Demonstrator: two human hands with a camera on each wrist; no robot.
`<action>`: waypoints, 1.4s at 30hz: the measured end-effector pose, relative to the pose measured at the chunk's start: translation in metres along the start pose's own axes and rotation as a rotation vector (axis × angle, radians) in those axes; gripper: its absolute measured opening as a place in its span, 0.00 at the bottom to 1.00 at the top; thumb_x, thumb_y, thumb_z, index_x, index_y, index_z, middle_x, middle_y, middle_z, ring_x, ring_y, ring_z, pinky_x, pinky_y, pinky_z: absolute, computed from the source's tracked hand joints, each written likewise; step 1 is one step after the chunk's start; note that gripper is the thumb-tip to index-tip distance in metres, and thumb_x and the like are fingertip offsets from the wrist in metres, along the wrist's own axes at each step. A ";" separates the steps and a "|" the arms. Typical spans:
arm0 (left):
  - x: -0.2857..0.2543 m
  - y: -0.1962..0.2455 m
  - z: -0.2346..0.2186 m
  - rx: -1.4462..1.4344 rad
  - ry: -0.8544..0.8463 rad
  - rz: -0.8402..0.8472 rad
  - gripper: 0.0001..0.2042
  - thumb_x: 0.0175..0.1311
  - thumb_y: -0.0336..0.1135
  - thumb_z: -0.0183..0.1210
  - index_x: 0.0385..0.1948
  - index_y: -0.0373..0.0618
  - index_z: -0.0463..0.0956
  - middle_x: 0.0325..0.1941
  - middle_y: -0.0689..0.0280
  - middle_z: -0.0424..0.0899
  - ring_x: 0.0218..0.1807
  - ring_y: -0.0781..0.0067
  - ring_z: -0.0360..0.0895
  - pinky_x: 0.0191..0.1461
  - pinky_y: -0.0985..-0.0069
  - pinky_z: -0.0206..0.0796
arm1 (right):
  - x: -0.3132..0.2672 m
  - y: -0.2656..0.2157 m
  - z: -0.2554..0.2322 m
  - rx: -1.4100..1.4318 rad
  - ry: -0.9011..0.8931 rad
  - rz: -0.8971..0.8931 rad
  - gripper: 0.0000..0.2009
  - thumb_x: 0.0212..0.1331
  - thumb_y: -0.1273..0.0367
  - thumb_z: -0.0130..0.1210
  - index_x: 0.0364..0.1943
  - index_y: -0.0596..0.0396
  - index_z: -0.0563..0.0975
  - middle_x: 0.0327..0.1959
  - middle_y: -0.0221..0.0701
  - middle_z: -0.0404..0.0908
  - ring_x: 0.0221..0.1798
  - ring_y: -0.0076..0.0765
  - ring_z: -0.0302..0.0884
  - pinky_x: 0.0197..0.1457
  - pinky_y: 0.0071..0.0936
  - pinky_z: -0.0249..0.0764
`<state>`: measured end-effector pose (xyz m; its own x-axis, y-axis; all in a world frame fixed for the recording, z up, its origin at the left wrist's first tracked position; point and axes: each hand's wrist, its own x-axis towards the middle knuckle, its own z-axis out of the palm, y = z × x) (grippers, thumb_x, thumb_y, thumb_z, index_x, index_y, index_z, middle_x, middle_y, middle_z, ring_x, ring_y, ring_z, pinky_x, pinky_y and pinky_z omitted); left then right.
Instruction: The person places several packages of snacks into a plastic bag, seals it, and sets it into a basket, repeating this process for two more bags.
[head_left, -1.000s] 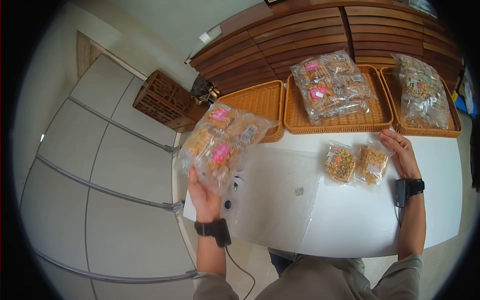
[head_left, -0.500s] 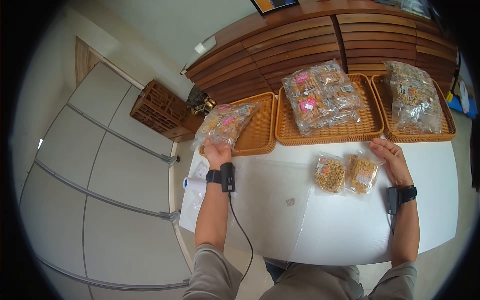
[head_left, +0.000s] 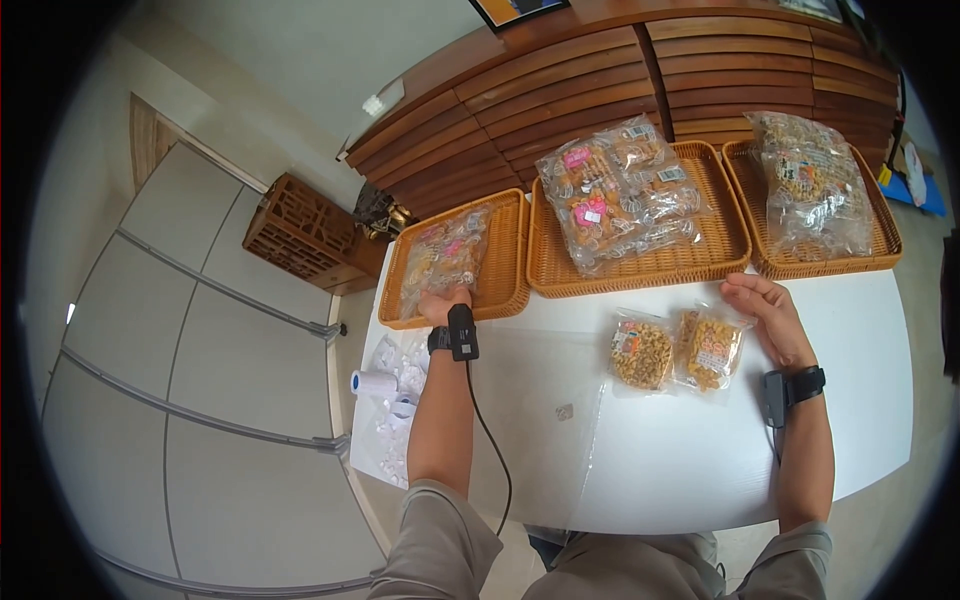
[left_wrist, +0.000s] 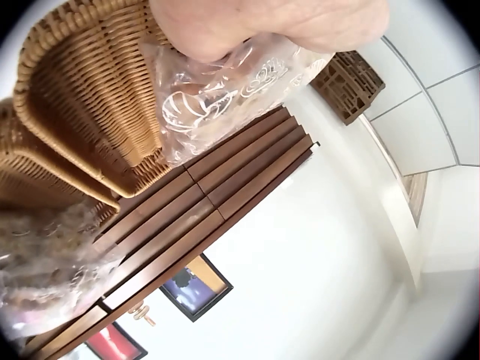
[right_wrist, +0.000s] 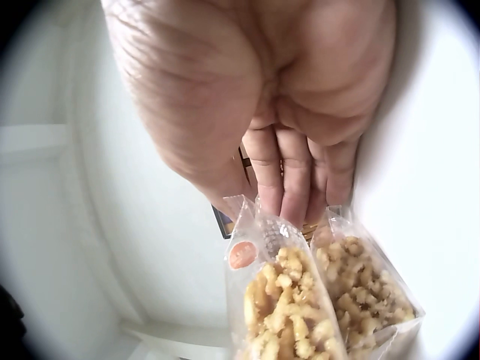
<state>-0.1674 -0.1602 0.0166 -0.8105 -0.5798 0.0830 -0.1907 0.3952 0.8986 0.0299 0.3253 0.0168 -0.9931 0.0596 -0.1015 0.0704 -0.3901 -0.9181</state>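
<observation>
At the left basket (head_left: 514, 250), my left hand (head_left: 443, 303) grips the near end of a clear bag of snacks (head_left: 447, 250) with pink labels. The bag lies inside the basket, and in the left wrist view its plastic (left_wrist: 202, 105) shows below the palm; the fingertips are hidden. My right hand (head_left: 768, 318) rests on the white table, fingers loosely bent and holding nothing. Just left of it stand two small clear packs: a pack of yellow fried snack pieces (head_left: 710, 350) and a pack of browner pieces (head_left: 642, 352). Fingertips are close to the packs' top edges in the right wrist view.
The middle basket (head_left: 650, 278) holds bags of pink-labelled snacks (head_left: 620, 195); the right basket (head_left: 830, 265) holds more clear bags (head_left: 812, 185). A flat clear plastic sheet (head_left: 530, 420) lies on the table. A white roll (head_left: 375, 384) and crumpled plastic sit at the left edge.
My left hand has carried the bag of snacks forward from over the table's left side and laid it down in the left basket. The right hand has stayed beside the small packs.
</observation>
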 end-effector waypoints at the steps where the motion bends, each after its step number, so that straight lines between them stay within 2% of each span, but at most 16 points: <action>1: 0.001 -0.004 -0.002 0.259 0.016 0.061 0.23 0.68 0.37 0.48 0.63 0.37 0.66 0.67 0.57 0.71 0.68 0.59 0.67 0.69 0.64 0.61 | 0.000 0.000 0.000 0.002 0.000 0.000 0.14 0.66 0.70 0.59 0.54 0.60 0.79 0.48 0.33 0.85 0.53 0.25 0.81 0.63 0.23 0.71; 6: 0.033 -0.024 -0.008 0.503 0.060 0.195 0.26 0.48 0.33 0.72 0.50 0.31 0.77 0.53 0.51 0.83 0.54 0.58 0.81 0.57 0.70 0.73 | 0.000 -0.001 0.002 -0.025 -0.005 -0.012 0.14 0.66 0.69 0.59 0.53 0.59 0.79 0.47 0.32 0.85 0.52 0.25 0.80 0.62 0.23 0.71; 9: -0.029 0.038 -0.021 0.369 -0.042 0.265 0.21 0.47 0.33 0.72 0.44 0.31 0.81 0.50 0.51 0.84 0.51 0.60 0.83 0.53 0.70 0.75 | 0.000 -0.001 0.002 -0.029 -0.005 -0.015 0.14 0.66 0.69 0.59 0.53 0.59 0.79 0.47 0.32 0.85 0.52 0.25 0.80 0.62 0.23 0.71; 12: -0.039 0.061 -0.036 0.366 -0.197 0.227 0.28 0.45 0.33 0.75 0.50 0.30 0.77 0.51 0.52 0.84 0.49 0.61 0.84 0.47 0.72 0.77 | 0.000 -0.001 0.001 -0.029 -0.007 -0.017 0.14 0.66 0.69 0.58 0.53 0.59 0.79 0.47 0.33 0.85 0.52 0.25 0.80 0.62 0.23 0.71; 15: -0.046 0.077 -0.048 0.503 -0.304 0.130 0.30 0.60 0.38 0.66 0.61 0.30 0.67 0.61 0.47 0.77 0.61 0.55 0.77 0.62 0.63 0.71 | 0.000 -0.001 0.002 -0.028 -0.002 -0.016 0.14 0.66 0.69 0.58 0.53 0.59 0.79 0.47 0.33 0.85 0.52 0.25 0.80 0.62 0.23 0.71; 18: -0.026 0.066 -0.044 -0.947 -0.374 -0.583 0.30 0.74 0.41 0.47 0.70 0.31 0.51 0.73 0.43 0.61 0.75 0.50 0.59 0.77 0.49 0.49 | 0.000 -0.001 0.003 -0.029 0.001 -0.013 0.14 0.66 0.69 0.58 0.52 0.59 0.79 0.47 0.32 0.85 0.52 0.25 0.80 0.62 0.23 0.71; 21: -0.030 0.071 -0.050 -1.088 -0.421 -0.592 0.28 0.76 0.39 0.33 0.73 0.32 0.42 0.79 0.43 0.44 0.81 0.45 0.39 0.80 0.40 0.25 | 0.000 -0.001 0.002 -0.028 0.000 -0.011 0.13 0.66 0.69 0.58 0.52 0.59 0.79 0.47 0.32 0.85 0.52 0.25 0.80 0.62 0.23 0.71; 24: -0.023 0.067 -0.065 -1.000 -0.561 -0.572 0.31 0.76 0.41 0.38 0.72 0.29 0.40 0.79 0.40 0.42 0.81 0.41 0.36 0.81 0.44 0.25 | 0.000 -0.001 0.003 -0.026 0.000 -0.011 0.13 0.67 0.69 0.58 0.52 0.59 0.79 0.47 0.32 0.85 0.52 0.25 0.80 0.62 0.23 0.71; 27: -0.023 0.075 -0.077 -1.066 -0.555 -0.655 0.33 0.76 0.42 0.39 0.72 0.27 0.40 0.78 0.37 0.38 0.80 0.38 0.32 0.81 0.47 0.22 | 0.000 -0.002 0.002 -0.027 0.000 -0.010 0.13 0.67 0.69 0.58 0.52 0.59 0.79 0.47 0.32 0.85 0.52 0.25 0.80 0.62 0.23 0.71; 30: -0.046 0.101 -0.083 -1.027 -0.520 -0.730 0.37 0.73 0.42 0.44 0.71 0.24 0.36 0.79 0.38 0.37 0.81 0.43 0.33 0.82 0.51 0.23 | 0.001 0.000 0.001 -0.023 -0.003 -0.008 0.13 0.67 0.69 0.58 0.52 0.59 0.79 0.47 0.32 0.85 0.52 0.25 0.80 0.62 0.23 0.71; 33: -0.048 0.091 -0.084 -1.019 -0.676 -0.599 0.40 0.73 0.42 0.46 0.70 0.21 0.31 0.78 0.35 0.31 0.81 0.41 0.27 0.82 0.53 0.23 | 0.002 0.000 0.002 -0.017 -0.012 -0.009 0.13 0.67 0.69 0.57 0.53 0.60 0.79 0.47 0.32 0.85 0.52 0.25 0.80 0.62 0.23 0.71; 36: -0.049 0.096 -0.079 -1.087 -0.459 -0.773 0.40 0.73 0.42 0.45 0.70 0.21 0.31 0.78 0.35 0.31 0.81 0.40 0.27 0.82 0.54 0.24 | 0.001 -0.001 0.001 -0.019 -0.006 -0.010 0.13 0.67 0.69 0.57 0.53 0.60 0.79 0.47 0.33 0.85 0.52 0.25 0.80 0.62 0.23 0.71; 39: -0.044 0.098 -0.075 -1.115 -0.426 -0.840 0.39 0.73 0.41 0.45 0.71 0.24 0.32 0.78 0.37 0.34 0.81 0.42 0.30 0.82 0.52 0.23 | 0.001 0.001 0.000 -0.012 -0.003 -0.012 0.14 0.67 0.69 0.58 0.53 0.61 0.79 0.48 0.34 0.85 0.52 0.26 0.80 0.61 0.23 0.72; 42: -0.038 0.087 -0.067 -1.089 -0.540 -0.709 0.38 0.73 0.41 0.44 0.72 0.27 0.31 0.79 0.37 0.32 0.81 0.42 0.28 0.82 0.51 0.22 | 0.001 -0.001 0.002 -0.006 -0.004 -0.010 0.14 0.67 0.69 0.58 0.53 0.61 0.79 0.48 0.34 0.85 0.52 0.26 0.80 0.61 0.23 0.72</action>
<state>-0.1160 -0.1509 0.1204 -0.8814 0.0186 -0.4720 -0.3256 -0.7479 0.5785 0.0290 0.3235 0.0181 -0.9941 0.0594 -0.0905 0.0610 -0.3840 -0.9213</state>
